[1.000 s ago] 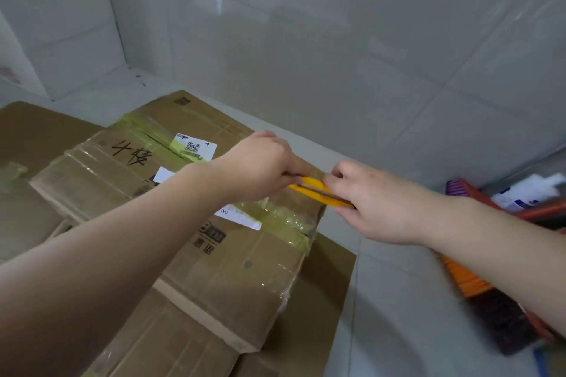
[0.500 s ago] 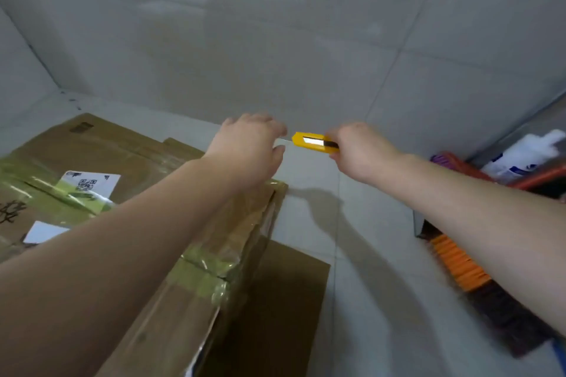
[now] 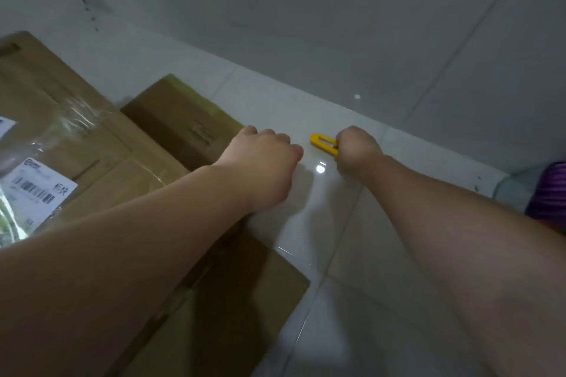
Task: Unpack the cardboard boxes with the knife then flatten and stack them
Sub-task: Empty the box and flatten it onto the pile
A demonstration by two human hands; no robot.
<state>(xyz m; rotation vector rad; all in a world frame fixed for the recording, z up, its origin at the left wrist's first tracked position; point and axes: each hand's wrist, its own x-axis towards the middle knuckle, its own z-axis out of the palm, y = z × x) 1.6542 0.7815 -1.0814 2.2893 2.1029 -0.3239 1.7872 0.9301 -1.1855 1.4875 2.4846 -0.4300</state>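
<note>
Both hands had dropped toward the floor (image 3: 352, 254); right hand (image 3: 356, 151) gripped knife (image 3: 323, 144); left hand (image 3: 263, 162) curled, grip unclear, at box (image 3: 183, 122) edge; bare tile rightward.

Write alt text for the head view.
A right hand grips a yellow knife over a white tiled floor, while the left hand, fingers curled, reaches past taped cardboard boxes lying flat on the left.

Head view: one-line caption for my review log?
Right hand grips yellow utility knife above tiled floor; left hand hovers beside taped cardboard boxes.
</note>
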